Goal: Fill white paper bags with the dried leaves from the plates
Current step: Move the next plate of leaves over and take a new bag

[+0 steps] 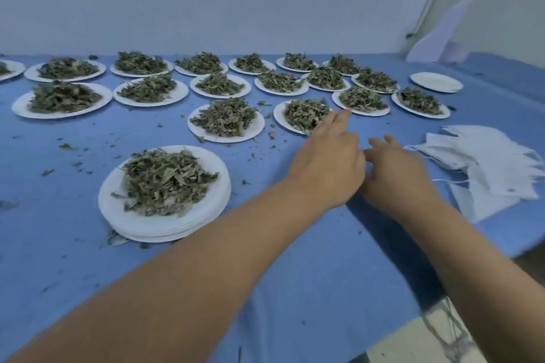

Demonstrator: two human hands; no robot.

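Note:
Several white paper plates heaped with dried green leaves cover the blue table. The nearest heap sits on a stack of plates [165,224] at the front left. My left hand [330,159] stretches forward with straight fingers, its tips over the near rim of a leaf plate [278,118]. My right hand [398,168] lies beside it with loosely spread fingers and holds nothing. A pile of white paper bags [489,162] with strings lies just right of my right hand.
One bare plate [436,82] stands at the back right. Leaf crumbs are scattered over the blue cloth [309,274]. A white wall runs along the far edge. The table's right edge drops off near the bags.

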